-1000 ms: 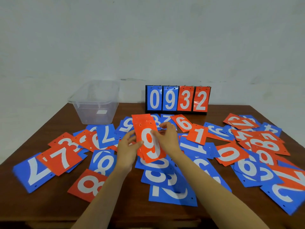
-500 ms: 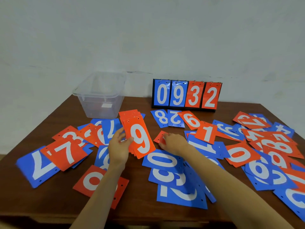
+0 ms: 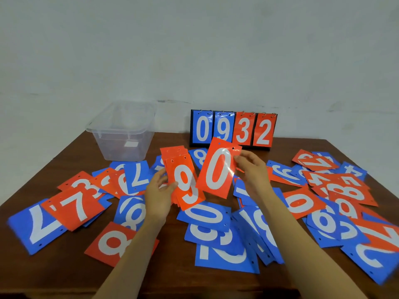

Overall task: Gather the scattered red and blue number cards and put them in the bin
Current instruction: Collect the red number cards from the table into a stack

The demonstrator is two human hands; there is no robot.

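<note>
Cards [image 3: 205, 214] scatter the desk [image 3: 64, 275], nearer me than the bin [image 3: 121, 145]. My left grip [image 3: 158, 195] clamps a red stack [image 3: 185, 184] topped "9"; my right grip [image 3: 252, 171] pinches a red "0" card [image 3: 218, 169], long axis upright, just beside it. Beyond, the bin stands nearer my left; right of it, a scoreboard [image 3: 233, 130] reads "0932".

Soft even light (glare on red zero card [image 3: 218, 169]).

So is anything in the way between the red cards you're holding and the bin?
Nothing visible. The right hand holds the red 0 card, the left hand the red stack, both above the flat cards; the clear bin stands open, far left.
</note>
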